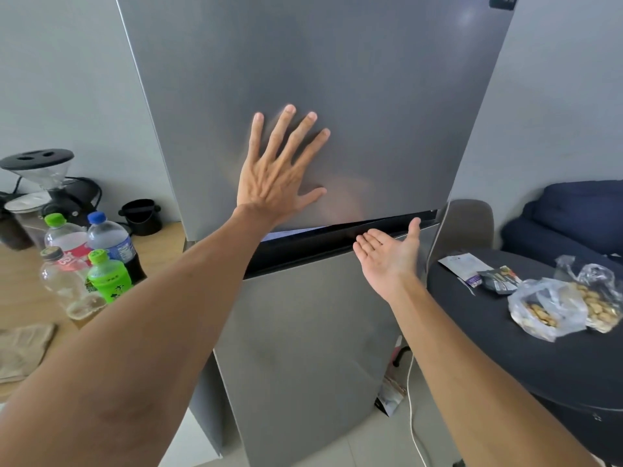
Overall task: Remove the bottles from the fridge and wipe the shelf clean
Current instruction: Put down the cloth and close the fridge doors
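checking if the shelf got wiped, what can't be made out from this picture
Head view only:
- Fridge shelf and interior: hidden behind the grey metal upper fridge door, which the left hand presses flat.
- Door fully shut or not: unclear; a dark gap shows by the open right hand.
- Beige cloth: cut off by the left edge.
- Plastic bottles' labels: too small.

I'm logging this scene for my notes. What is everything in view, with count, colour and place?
fridge: one, grey, centre, upper door slightly ajar
bottles: four, green-, blue- and dark-capped, on wooden counter, left
grinder: one, black, back left
black tub: one, beside fridge
cloth: one, beige, counter's near edge
round table: one, dark, right
snack bags: two, clear plastic, on table
packets: two, white and dark, on table
sofa: one, navy, far right
left hand: flat on upper door
right hand: palm up, at door gap
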Tool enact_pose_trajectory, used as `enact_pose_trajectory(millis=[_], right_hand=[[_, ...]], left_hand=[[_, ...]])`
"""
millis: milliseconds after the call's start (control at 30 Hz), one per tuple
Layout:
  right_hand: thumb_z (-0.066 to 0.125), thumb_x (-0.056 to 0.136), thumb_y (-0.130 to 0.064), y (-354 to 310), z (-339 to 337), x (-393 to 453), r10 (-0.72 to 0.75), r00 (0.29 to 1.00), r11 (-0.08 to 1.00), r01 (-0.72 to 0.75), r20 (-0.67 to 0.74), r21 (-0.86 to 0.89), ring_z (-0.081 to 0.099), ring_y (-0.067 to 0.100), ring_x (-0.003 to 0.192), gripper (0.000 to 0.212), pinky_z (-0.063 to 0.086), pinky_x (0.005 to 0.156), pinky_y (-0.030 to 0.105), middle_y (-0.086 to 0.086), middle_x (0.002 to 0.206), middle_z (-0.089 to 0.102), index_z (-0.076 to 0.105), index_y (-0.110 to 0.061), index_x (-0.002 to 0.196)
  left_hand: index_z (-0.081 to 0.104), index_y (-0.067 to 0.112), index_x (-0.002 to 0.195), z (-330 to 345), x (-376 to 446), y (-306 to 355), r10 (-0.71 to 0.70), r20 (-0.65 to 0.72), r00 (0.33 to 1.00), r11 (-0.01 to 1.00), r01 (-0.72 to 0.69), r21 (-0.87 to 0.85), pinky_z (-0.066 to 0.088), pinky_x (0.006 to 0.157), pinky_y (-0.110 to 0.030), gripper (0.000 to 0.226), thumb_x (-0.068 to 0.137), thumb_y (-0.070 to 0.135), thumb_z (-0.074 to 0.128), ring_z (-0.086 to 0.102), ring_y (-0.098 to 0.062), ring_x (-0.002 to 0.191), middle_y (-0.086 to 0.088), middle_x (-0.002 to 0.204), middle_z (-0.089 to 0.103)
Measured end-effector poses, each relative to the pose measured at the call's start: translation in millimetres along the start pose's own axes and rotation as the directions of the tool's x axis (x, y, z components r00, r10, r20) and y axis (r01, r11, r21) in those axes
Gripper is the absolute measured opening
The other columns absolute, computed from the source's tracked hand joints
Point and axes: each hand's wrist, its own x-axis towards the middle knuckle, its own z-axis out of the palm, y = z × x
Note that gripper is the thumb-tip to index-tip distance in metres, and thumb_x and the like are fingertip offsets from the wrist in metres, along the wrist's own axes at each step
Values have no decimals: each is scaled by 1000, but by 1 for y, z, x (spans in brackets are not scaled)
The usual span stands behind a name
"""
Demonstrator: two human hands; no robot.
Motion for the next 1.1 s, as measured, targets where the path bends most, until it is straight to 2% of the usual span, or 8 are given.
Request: enact_pose_trajectory(millis=[267, 467, 833, 1000, 1100], right_hand=[[34, 87, -83, 13, 14, 20, -36, 999, 994, 34, 20, 103, 15, 30, 155, 112, 17, 127, 44, 18, 167, 16, 17, 4, 156], [38, 87, -82, 18, 12, 26, -60, 998, 992, 57, 21, 112, 18, 29, 155, 112, 19, 126, 44, 18, 166, 18, 19, 4, 156], [46, 90, -73, 5, 5, 25, -120, 993, 982, 117, -14, -145, 27, 27, 152, 99, 24, 125, 41, 15, 164, 28, 26, -1, 156], [46, 92, -71, 2, 4, 22, -148, 989, 928, 147, 25, -343, 26, 23, 153, 97, 23, 125, 41, 11, 166, 23, 18, -8, 160], [48, 90, -72, 1, 4, 24, -147, 988, 902, 155, 53, -403, 24, 21, 154, 98, 23, 125, 41, 9, 167, 21, 15, -11, 161]], left_hand=[[20, 31, 164, 6, -1, -1, -6, -43, 999, 1000, 5, -26, 7, 124, -65, 93, 87, 75, 50, 12, -33, 159, -1, 172, 17], [20, 31, 164, 5, -1, 1, -10, -44, 999, 999, 8, -31, 6, 124, -64, 93, 87, 75, 49, 12, -33, 159, 0, 172, 17], [19, 31, 165, 3, -1, 2, -14, -22, 1000, 1000, 14, -20, 4, 125, -63, 93, 88, 75, 48, 10, -32, 160, 0, 173, 14], [17, 31, 165, 2, -1, 3, -20, -7, 1000, 1000, 20, -24, 6, 124, -64, 93, 89, 75, 47, 8, -32, 160, 0, 173, 13], [16, 31, 165, 2, -2, 3, -24, 2, 1000, 1000, 25, -19, 6, 124, -64, 93, 88, 75, 47, 8, -32, 160, 0, 173, 13]])
